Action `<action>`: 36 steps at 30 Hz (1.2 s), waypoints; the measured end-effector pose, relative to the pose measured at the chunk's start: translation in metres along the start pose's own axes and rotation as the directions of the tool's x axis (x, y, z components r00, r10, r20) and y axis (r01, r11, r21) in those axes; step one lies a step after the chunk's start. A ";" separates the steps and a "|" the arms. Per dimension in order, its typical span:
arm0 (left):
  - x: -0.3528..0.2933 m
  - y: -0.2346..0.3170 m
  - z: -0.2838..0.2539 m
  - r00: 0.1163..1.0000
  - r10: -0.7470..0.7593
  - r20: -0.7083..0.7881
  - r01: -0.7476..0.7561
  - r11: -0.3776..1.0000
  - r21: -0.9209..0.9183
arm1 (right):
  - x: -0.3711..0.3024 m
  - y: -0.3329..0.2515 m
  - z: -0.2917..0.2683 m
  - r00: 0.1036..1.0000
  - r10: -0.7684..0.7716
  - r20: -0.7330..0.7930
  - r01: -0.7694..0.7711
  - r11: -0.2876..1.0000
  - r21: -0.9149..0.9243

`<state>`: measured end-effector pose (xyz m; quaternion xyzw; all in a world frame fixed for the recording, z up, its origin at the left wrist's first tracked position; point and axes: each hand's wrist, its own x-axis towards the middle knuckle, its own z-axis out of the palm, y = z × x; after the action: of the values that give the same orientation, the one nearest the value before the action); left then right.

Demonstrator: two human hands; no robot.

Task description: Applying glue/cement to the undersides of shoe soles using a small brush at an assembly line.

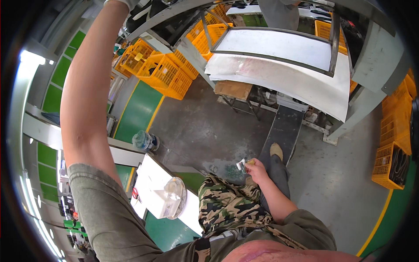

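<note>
My left arm reaches far up along the left side, and only the white-gloved edge of my left hand (123, 2) shows at the top rim; its fingers are out of the picture. Low over my lap, my right hand (259, 171) is closed around a small tan-and-white thing (241, 165), whose kind I cannot make out. A camouflage apron (224, 203) covers my lap just left of that hand. Beyond it stands a dark metal frame (279, 30) over a white sheet (288, 78), out of reach of the right hand.
At left, a white table (150, 177) bears a clear plastic container (172, 196) and red-handled scissors (135, 193). A bucket (146, 141) stands behind it. Yellow crates (163, 76) are stacked at far left, others (384, 163) at right. A wooden stool (233, 89) and grey posts flank the frame.
</note>
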<state>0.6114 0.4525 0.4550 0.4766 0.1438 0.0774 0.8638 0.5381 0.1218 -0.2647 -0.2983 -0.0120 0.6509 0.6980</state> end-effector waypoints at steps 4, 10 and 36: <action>0.086 -0.041 -0.016 0.722 0.676 -0.150 -0.406 0.588 0.699 | -0.004 -0.004 -0.004 0.998 -0.009 -0.057 0.007 1.000 -0.020; 0.092 0.032 -0.069 0.928 0.212 0.306 -0.371 0.613 0.698 | 0.002 -0.004 0.009 1.000 0.014 0.008 -0.014 0.999 -0.032; -0.433 -0.414 -0.072 0.656 0.470 -0.590 0.743 -0.265 0.615 | 0.058 -0.001 -0.044 0.994 0.105 0.036 -0.103 0.993 -0.062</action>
<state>0.1771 0.1719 0.1446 0.8463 0.5322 -0.0179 -0.0148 0.5656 0.1569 -0.3223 -0.3065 -0.0298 0.6914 0.6536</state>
